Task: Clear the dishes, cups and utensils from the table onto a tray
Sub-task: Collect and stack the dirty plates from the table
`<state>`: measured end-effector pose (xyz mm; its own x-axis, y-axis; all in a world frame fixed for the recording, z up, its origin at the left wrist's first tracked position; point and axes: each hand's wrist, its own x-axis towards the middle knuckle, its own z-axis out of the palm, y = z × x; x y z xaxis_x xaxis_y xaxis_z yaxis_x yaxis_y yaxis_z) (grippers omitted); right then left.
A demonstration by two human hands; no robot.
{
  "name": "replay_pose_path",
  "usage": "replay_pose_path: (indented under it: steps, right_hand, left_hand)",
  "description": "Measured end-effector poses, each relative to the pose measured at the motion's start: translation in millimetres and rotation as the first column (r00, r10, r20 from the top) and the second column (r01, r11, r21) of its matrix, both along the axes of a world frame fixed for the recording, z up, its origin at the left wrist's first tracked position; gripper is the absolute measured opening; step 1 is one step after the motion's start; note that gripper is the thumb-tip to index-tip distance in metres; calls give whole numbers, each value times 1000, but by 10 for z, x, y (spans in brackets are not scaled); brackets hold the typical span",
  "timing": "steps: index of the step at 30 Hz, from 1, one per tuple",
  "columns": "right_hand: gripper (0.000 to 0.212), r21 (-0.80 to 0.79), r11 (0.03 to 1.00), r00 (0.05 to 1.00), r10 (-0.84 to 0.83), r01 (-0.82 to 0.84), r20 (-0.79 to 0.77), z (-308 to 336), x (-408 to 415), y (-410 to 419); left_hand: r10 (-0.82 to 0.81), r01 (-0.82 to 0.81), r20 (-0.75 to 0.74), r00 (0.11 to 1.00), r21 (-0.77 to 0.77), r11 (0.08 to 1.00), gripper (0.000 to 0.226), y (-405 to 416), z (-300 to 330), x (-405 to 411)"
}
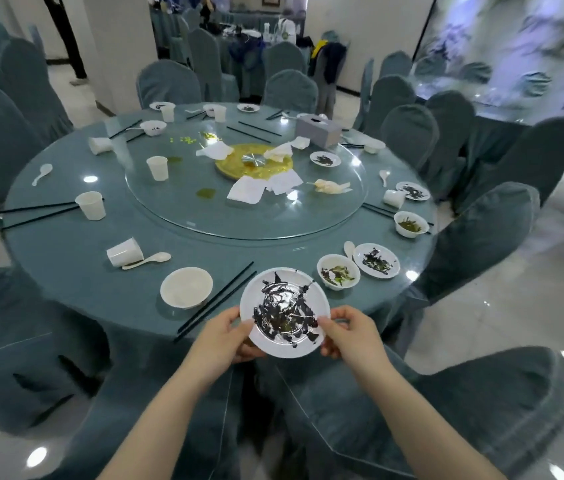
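A white plate (284,311) smeared with dark sauce is held over the near edge of the round table (100,271). My left hand (227,336) grips its left rim and my right hand (350,336) grips its right rim, thumbs on top. Beside it on the table lie an empty white bowl (186,286) and a pair of black chopsticks (216,301). To the right stand a bowl with green scraps (338,271) and a dirty small plate (376,260). A tipped cup (124,251) and a white spoon (147,260) lie at the left. No tray is in view.
A glass turntable (183,199) in the middle carries crumpled napkins (246,189), a cup (158,168) and a grey tissue box (318,130). More cups, bowls, plates, spoons and chopsticks ring the table. Covered chairs (447,403) stand all around it.
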<state>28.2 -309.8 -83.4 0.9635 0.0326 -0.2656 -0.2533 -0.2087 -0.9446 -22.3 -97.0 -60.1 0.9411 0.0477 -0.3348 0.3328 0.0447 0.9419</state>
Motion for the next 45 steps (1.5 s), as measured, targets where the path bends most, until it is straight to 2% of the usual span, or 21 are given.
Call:
replay_pose_path:
  steps: [4, 11, 14, 20, 24, 27, 31, 33, 36, 39, 45]
  right_hand:
    - [18, 16, 1000, 1000, -11, 11, -15, 24, 148, -213]
    - [10, -14, 980, 974, -200, 199, -107, -362, 838, -1040]
    - [9, -23, 966, 955, -258, 257, -148, -581, 1325, -1456]
    - [16, -131, 965, 946, -249, 226, -207, -1064, 2360, -2009]
    - [25, -182, 955, 925, -277, 234, -262, -1290, 2838, -2083]
    - [24, -173, 953, 895, -294, 248, -334, -1419, 3023, -2092]
    - [8, -160, 941, 834, -338, 298, -435, -1429, 3100, -2125]
    - [6, -137, 939, 828, -343, 316, -444, -1379, 3048, -2179]
    - [6, -119, 955, 870, -296, 271, -394, -1267, 2863, -2283]
    - [11, -35, 972, 925, -231, 231, -302, -1036, 2580, -2385]
    - [16, 121, 987, 981, -85, 108, -176, -264, 1781, -2561]
  left_hand:
    - [54, -54, 14, 998, -14, 998, 23, -136, -18, 156]
    - [183, -183, -1, 983, -72, 981, 28, -470, -262, 596]
    - [300, -304, -61, 952, -86, 949, 29, -692, -424, 785]
    - [504, -512, -109, 857, -69, 856, 22, -1128, -639, 1027]
    - [576, -586, -128, 808, -71, 807, 19, -1349, -629, 1066]
    - [609, -621, -137, 781, -63, 781, 19, -1456, -580, 1040]
    - [640, -651, -135, 756, -53, 758, 20, -1542, -515, 948]
    - [646, -656, -130, 752, -48, 753, 20, -1594, -477, 905]
    - [641, -648, -111, 760, -42, 761, 19, -1675, -416, 799]
    - [630, -635, -85, 772, -63, 770, 19, -1786, -353, 659]
    - [564, -563, -28, 825, -119, 818, 19, -2131, -194, 267]
